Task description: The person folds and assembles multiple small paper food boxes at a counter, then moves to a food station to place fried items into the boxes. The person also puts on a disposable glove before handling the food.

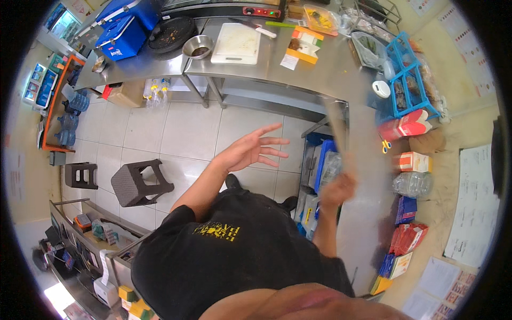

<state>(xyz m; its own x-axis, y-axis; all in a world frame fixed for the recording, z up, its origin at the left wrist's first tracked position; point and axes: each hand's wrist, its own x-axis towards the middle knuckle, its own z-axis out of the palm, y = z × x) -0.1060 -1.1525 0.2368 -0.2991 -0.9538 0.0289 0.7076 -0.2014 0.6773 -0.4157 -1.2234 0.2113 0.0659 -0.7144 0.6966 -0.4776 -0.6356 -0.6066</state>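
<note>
My left hand (pixel 253 149) is held out over the tiled floor with its fingers spread, and nothing is in it. On the right, my right hand (pixel 338 189) is closed round the lower end of a long, thin tan thing (pixel 337 125). Motion smears both, so I cannot make out its kind. The tan thing points away from me, along the steel counter's (pixel 368 213) inner edge. Below it, a blue tray (pixel 324 160) and clear plastic containers sit on a low shelf beside my right forearm.
Along the far counter are a white cutting board (pixel 236 45), a knife (pixel 265 32), a steel bowl (pixel 197 49), an open orange box (pixel 304 47) and blue cool boxes (pixel 121 38). Blue baskets (pixel 408 88) and yellow scissors (pixel 386 146) are at right. A dark stool (pixel 133 184) stands left.
</note>
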